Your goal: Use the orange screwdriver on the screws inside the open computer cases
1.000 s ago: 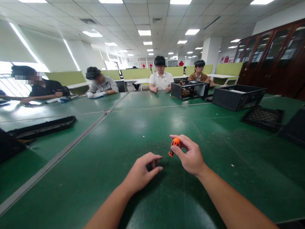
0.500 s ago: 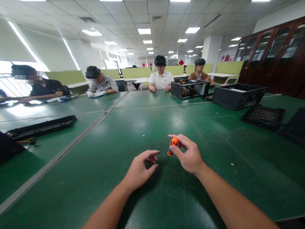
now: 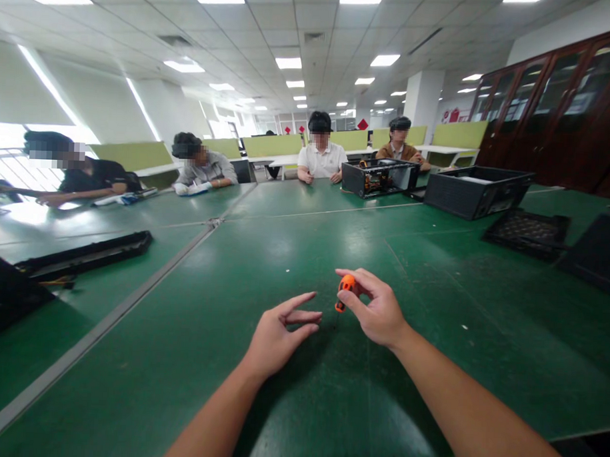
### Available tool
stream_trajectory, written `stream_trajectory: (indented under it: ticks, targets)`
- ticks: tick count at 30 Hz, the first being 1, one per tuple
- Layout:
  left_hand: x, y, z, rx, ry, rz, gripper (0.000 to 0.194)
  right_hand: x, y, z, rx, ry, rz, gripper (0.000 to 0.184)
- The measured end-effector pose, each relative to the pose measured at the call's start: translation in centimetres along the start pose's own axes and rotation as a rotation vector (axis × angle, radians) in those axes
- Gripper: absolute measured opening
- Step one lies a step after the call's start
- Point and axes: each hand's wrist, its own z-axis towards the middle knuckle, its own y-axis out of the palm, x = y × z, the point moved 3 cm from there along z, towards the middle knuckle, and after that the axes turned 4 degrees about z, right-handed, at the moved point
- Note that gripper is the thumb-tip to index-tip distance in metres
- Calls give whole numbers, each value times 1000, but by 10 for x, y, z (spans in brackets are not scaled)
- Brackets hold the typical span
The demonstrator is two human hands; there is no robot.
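A small orange and black screwdriver (image 3: 345, 287) is pinched between the thumb and fingers of my right hand (image 3: 375, 307). Its thin dark shaft points down toward the green tabletop (image 3: 304, 245); whether the tip touches the surface I cannot tell. Just left of it, my left hand (image 3: 280, 331) holds nothing, with its fingers stretched apart and pointing at the screwdriver. A narrow gap separates those fingertips from the tool.
An opened computer case (image 3: 379, 178) and a black open box-like case (image 3: 476, 192) stand at the far right. Dark panels (image 3: 527, 233) lie nearer on that side. A long black panel (image 3: 91, 251) lies at left. Several people sit around the table.
The fingers of my left hand have straightened and spread from a more curled pose. My right hand and the screwdriver have barely shifted.
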Motion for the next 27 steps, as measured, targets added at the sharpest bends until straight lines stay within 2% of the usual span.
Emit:
stream_trajectory:
  ticks: [5,8,9,12,13,14,17,20,22,24,27]
  targets:
    - [-4,-1,4,45,60,-1,57,-2,0,0,0,4,-11,33]
    - [-4,-4,4,87,109,129,53,-3,0,1,-5,10,-18,33]
    - [-3,-5,4,97,126,162,57,-3,0,1,-6,12,-19,33]
    - [2,-7,1,92,201,128,94,-3,-1,1,-4,22,-18,33]
    - [3,-7,0,83,211,108,99,-2,-1,1,-3,26,-13,33]
    - [4,-7,0,72,210,107,93,-1,-1,0,-2,32,-6,33]
    - [5,-5,-1,67,221,174,53,2,2,-1,2,68,40,31]
    - [5,0,-1,23,228,163,48,5,4,0,-7,117,117,31]
    - [1,3,0,-16,123,99,36,6,3,1,-23,139,149,28]
    - [-2,1,1,32,27,35,27,9,2,3,-51,156,138,23]
    - [-2,-8,2,193,12,-68,23,16,2,3,-129,190,52,19]
